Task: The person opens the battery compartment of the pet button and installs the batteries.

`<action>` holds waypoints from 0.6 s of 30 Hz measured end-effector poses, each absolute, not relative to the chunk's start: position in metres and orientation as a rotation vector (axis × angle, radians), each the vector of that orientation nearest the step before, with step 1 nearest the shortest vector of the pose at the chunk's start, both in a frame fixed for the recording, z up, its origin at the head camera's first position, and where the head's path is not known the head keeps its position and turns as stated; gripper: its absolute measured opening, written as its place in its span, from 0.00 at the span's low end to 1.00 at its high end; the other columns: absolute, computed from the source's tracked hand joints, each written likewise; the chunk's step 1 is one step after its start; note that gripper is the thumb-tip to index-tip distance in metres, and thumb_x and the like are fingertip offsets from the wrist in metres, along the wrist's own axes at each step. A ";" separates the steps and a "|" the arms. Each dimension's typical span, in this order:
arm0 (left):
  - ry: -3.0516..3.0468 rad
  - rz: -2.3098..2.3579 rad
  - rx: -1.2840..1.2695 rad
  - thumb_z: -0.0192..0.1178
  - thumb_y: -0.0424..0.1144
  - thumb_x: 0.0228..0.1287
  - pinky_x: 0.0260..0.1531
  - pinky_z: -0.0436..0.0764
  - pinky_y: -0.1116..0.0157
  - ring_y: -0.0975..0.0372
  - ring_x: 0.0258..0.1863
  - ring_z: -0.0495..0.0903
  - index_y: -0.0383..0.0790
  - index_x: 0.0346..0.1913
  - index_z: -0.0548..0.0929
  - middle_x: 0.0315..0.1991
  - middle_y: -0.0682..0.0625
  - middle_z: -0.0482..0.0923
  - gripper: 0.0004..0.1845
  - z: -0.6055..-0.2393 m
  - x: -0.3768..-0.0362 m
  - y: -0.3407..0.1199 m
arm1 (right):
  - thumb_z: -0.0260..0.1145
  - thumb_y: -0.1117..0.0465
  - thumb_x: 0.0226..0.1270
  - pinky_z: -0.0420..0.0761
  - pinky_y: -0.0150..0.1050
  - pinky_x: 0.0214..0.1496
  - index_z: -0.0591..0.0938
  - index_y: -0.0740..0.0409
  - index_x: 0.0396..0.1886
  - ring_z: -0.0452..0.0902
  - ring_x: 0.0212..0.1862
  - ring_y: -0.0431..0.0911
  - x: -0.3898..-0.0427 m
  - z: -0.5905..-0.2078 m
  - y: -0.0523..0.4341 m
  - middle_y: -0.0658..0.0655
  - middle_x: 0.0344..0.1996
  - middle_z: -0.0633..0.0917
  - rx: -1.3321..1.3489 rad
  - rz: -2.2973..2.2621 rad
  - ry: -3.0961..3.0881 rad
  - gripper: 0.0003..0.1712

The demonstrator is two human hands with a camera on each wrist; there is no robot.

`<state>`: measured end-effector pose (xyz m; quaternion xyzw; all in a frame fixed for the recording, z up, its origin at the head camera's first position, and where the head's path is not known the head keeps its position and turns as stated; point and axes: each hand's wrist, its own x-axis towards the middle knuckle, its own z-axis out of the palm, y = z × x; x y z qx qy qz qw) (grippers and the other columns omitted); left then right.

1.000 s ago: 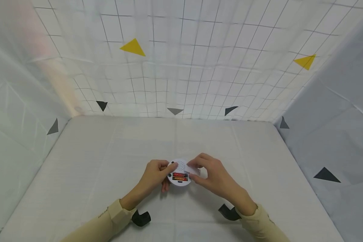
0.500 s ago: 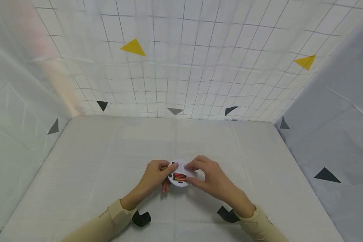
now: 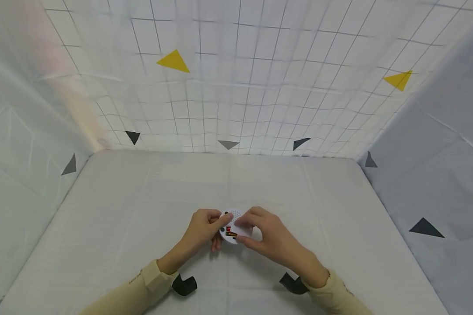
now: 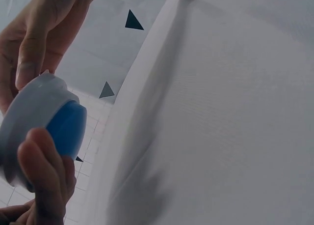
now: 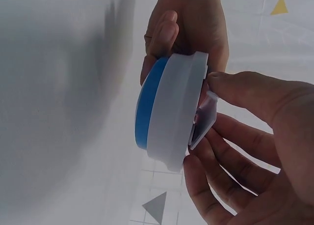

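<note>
A round white device (image 3: 230, 224) with a blue underside (image 5: 146, 107) is held just above the table. My left hand (image 3: 217, 230) grips its left rim, thumb on top near the speaker holes and fingers underneath. My right hand (image 3: 241, 231) pinches a small white battery cover (image 5: 206, 118) and holds it against the device's back. The cover lies over most of the red and black batteries (image 3: 229, 232); only their left end shows. In the left wrist view the device (image 4: 34, 119) sits between my thumb and fingers.
A white cloth covers the table (image 3: 142, 197). White sheets with grid lines and yellow and dark triangles wall it in at the back and both sides. Black wrist mounts (image 3: 184, 284) (image 3: 291, 283) sit under my sleeves near the front edge.
My right hand has slid the white cover leftward over the battery bay, hiding most of the batteries. The left hand and the device have stayed in place.
</note>
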<state>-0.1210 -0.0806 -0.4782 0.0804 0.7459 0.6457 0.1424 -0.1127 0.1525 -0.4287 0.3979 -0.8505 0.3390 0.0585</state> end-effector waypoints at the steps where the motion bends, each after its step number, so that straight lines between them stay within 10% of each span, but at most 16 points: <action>1: 2.152 1.866 0.236 0.66 0.52 0.75 0.11 0.80 0.60 0.59 0.06 0.77 0.36 0.32 0.84 0.13 0.45 0.81 0.21 -0.478 -0.121 -0.080 | 0.82 0.60 0.62 0.86 0.38 0.46 0.88 0.54 0.48 0.80 0.44 0.41 -0.112 -0.430 0.152 0.48 0.42 0.85 1.212 1.026 -2.564 0.16; 18: 2.185 1.859 0.274 0.66 0.54 0.74 0.11 0.80 0.50 0.57 0.05 0.77 0.35 0.26 0.80 0.10 0.43 0.79 0.26 -0.484 -0.121 -0.078 | 0.82 0.59 0.62 0.84 0.29 0.47 0.87 0.54 0.49 0.80 0.45 0.39 -0.107 -0.435 0.145 0.49 0.45 0.84 1.256 0.973 -2.506 0.17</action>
